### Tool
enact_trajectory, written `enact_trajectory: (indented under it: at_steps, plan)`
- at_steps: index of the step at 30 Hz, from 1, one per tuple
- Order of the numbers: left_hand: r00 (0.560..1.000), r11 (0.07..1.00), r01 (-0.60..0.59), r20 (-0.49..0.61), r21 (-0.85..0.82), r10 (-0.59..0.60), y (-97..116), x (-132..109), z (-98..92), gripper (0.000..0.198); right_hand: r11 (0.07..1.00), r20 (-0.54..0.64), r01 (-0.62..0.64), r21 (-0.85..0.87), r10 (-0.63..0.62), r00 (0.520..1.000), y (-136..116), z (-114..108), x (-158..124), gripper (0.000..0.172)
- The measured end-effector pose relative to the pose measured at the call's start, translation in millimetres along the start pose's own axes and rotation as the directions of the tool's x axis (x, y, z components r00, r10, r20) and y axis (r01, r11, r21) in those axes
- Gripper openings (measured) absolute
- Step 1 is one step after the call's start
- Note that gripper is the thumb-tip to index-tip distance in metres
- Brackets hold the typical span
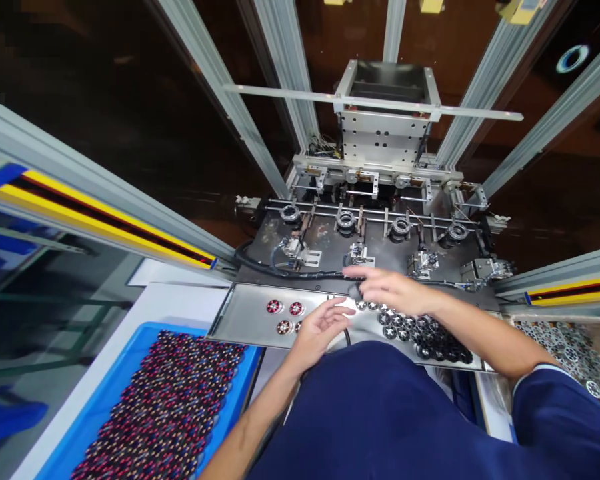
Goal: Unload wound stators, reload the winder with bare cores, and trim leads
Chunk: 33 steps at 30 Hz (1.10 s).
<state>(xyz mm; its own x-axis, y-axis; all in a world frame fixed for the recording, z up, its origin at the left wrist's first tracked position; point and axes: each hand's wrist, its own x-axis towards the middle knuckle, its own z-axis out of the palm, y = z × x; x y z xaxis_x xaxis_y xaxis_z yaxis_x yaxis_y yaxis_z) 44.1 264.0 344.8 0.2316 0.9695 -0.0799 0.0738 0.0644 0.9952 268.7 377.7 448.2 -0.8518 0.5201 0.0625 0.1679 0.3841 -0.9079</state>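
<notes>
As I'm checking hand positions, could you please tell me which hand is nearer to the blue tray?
Left. The left hand is to the right of the blue tray; the right hand is farther right, near the black round parts.

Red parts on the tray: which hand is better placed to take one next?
Probably the left hand: it is nearer the red parts; the right hand is near the black parts.
</notes>
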Motion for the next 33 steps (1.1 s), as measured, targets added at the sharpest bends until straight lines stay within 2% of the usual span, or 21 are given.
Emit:
enact_trajectory:
  at_steps: [2, 3, 5, 8, 11, 17, 22, 28, 33]
  plan:
    - [0.999, 0.984, -0.042, -0.01, 0.172, 0.044, -21.6, 13.7, -1.8, 0.037, 0.962, -0.066, -0.04, -0.27, 0.023, 0.998, 19.0, -35.7, 31.3, 0.03]
    - [0.998, 0.967, -0.066, 0.013, 0.246, 0.065, -32.6, 20.1, -1.6, 0.032, 0.912, -0.069, -0.081, -0.403, 0.058, 0.996, 30.0, -52.4, 49.7, 0.031]
    - [0.992, 0.918, -0.122, 0.079, 0.378, 0.099, -52.4, 30.9, 1.0, 0.029, 0.865, -0.087, -0.136, -0.482, 0.107, 0.99, 53.7, -78.9, 88.0, 0.028]
    - [0.981, 0.826, -0.184, 0.152, 0.532, 0.12, -71.9, 40.2, 6.1, 0.033, 0.813, -0.084, -0.195, -0.549, 0.179, 0.98, 87.8, -97.6, 136.9, 0.021]
    - [0.974, 0.74, -0.218, 0.193, 0.637, 0.12, -79.2, 43.2, 8.5, 0.035, 0.769, -0.07, -0.231, -0.596, 0.236, 0.969, 113.5, -99.8, 164.5, 0.018]
    - [0.966, 0.631, -0.246, 0.237, 0.736, 0.101, -83.5, 49.5, 10.6, 0.024, 0.72, -0.02, -0.244, -0.649, 0.305, 0.952, 134.3, -102.2, 176.5, 0.025]
    - [0.961, 0.611, -0.267, 0.251, 0.746, 0.113, -87.2, 56.0, 13.3, 0.016, 0.666, -0.022, -0.285, -0.689, 0.374, 0.927, 134.6, -100.7, 183.3, 0.029]
    - [0.967, 0.702, -0.251, 0.205, 0.666, 0.151, -84.7, 54.5, 11.7, 0.01, 0.573, -0.045, -0.338, -0.747, 0.463, 0.885, 129.0, -92.7, 192.6, 0.028]
    - [0.987, 0.831, -0.157, 0.061, 0.534, 0.148, -68.0, 40.5, 1.3, 0.023, 0.551, -0.02, -0.324, -0.769, 0.485, 0.874, 131.4, -92.3, 192.3, 0.025]
